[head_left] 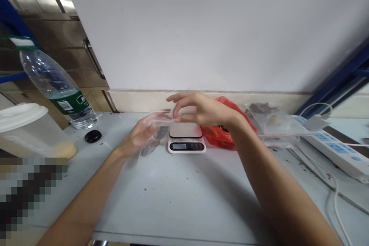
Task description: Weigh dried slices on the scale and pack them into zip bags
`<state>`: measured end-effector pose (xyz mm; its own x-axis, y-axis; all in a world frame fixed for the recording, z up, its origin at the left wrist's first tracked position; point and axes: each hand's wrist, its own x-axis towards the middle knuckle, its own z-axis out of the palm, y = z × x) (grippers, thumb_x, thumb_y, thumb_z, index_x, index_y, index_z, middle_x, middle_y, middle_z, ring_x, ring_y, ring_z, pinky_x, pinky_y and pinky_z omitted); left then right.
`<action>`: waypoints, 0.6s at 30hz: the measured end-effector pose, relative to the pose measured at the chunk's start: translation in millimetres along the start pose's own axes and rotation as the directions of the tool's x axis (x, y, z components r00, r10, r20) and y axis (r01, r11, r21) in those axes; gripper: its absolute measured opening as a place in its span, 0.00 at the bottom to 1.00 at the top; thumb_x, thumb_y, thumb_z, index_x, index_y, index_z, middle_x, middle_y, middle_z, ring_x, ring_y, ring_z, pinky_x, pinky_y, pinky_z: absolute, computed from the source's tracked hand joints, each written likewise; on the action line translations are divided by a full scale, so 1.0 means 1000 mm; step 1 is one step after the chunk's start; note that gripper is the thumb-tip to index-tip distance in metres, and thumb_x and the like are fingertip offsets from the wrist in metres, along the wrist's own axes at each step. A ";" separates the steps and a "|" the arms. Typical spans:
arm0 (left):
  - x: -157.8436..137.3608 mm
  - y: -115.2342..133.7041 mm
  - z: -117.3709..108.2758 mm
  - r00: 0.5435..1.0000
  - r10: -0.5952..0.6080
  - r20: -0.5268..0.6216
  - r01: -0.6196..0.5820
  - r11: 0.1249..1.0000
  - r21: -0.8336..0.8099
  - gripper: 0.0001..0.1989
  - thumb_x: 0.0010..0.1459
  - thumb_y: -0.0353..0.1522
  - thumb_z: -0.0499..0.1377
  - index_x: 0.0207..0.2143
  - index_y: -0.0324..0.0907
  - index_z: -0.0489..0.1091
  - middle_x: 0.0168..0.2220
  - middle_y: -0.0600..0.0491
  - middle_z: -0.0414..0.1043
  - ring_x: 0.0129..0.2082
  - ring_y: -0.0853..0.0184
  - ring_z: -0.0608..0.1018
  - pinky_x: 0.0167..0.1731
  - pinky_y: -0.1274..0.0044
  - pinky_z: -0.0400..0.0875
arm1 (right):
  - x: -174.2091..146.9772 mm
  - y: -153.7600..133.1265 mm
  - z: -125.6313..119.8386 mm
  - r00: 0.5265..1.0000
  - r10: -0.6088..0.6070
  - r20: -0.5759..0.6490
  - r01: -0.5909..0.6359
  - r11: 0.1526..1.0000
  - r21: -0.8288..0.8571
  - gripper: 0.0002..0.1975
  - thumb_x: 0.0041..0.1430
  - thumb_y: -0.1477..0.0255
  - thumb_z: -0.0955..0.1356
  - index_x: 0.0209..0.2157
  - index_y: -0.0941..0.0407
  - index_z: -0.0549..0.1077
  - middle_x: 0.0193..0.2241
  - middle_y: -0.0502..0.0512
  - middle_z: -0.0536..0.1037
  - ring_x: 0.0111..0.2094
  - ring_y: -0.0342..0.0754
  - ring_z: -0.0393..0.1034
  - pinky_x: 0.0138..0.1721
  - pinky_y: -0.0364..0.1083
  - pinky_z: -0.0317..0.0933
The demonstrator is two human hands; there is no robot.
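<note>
A clear plastic zip bag (155,140) with dark pieces inside hangs just left of the scale. My left hand (135,136) is closed round the bag's side, partly seen through the film. At the bag's top edge, the thumb and fingers of my right hand (200,109) pinch the rim above the scale. The small white kitchen scale (187,149) stands under my right hand, its display lit with digits too small to read surely. A red plastic bag (220,138) lies right of the scale, partly hidden behind my right wrist; dark contents show at its opening.
Filled clear bags (271,121) lie at the right, beside a white power strip (337,150) and loose cables (319,173). On the left stand a water bottle (57,80), a lidded plastic cup (25,134) and a black round cap (93,136). A wall (201,27) closes off the back.
</note>
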<state>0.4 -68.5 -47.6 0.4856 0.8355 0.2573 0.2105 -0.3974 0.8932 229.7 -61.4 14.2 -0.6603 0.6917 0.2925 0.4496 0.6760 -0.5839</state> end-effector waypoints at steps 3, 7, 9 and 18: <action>0.001 0.001 0.004 0.996 -0.051 -0.066 0.039 0.984 -0.176 0.39 0.54 0.65 0.52 0.49 0.44 0.77 0.47 0.42 0.80 0.55 0.49 0.78 0.49 0.60 0.76 | 0.000 -0.001 -0.002 0.999 0.005 -0.047 0.002 0.990 0.140 0.04 0.59 0.72 0.69 0.31 0.56 0.75 0.39 0.56 0.81 0.45 0.50 0.76 0.48 0.50 0.68; 0.005 -0.003 0.010 0.947 -0.102 -0.306 0.049 0.983 -0.174 0.29 0.53 0.56 0.64 0.42 0.41 0.78 0.41 0.45 0.82 0.44 0.54 0.83 0.47 0.62 0.79 | 0.000 0.003 -0.006 0.989 0.076 -0.129 -0.054 0.985 0.166 0.09 0.56 0.66 0.71 0.27 0.57 0.73 0.31 0.54 0.79 0.33 0.45 0.73 0.36 0.46 0.67; 0.006 -0.004 0.011 0.915 -0.088 -0.393 0.039 0.990 -0.132 0.26 0.49 0.53 0.68 0.36 0.40 0.78 0.35 0.47 0.83 0.38 0.56 0.84 0.43 0.64 0.82 | -0.002 0.006 -0.009 0.982 0.095 -0.161 -0.068 0.984 0.163 0.10 0.55 0.66 0.71 0.26 0.57 0.72 0.29 0.54 0.78 0.31 0.45 0.72 0.33 0.45 0.66; 0.002 0.002 0.017 0.921 0.017 -0.389 -0.033 0.999 -0.036 0.15 0.52 0.45 0.67 0.31 0.42 0.77 0.25 0.52 0.80 0.25 0.61 0.83 0.29 0.70 0.83 | -0.007 0.008 -0.015 0.990 0.117 -0.077 -0.107 0.986 0.124 0.08 0.51 0.69 0.73 0.31 0.56 0.72 0.27 0.50 0.76 0.30 0.44 0.72 0.32 0.44 0.64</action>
<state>16.2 -73.9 -51.8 0.1202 0.9106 0.3955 0.1632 -0.4111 0.8969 246.8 -57.0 18.9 -0.5551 0.7835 0.2794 0.4393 0.5614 -0.7013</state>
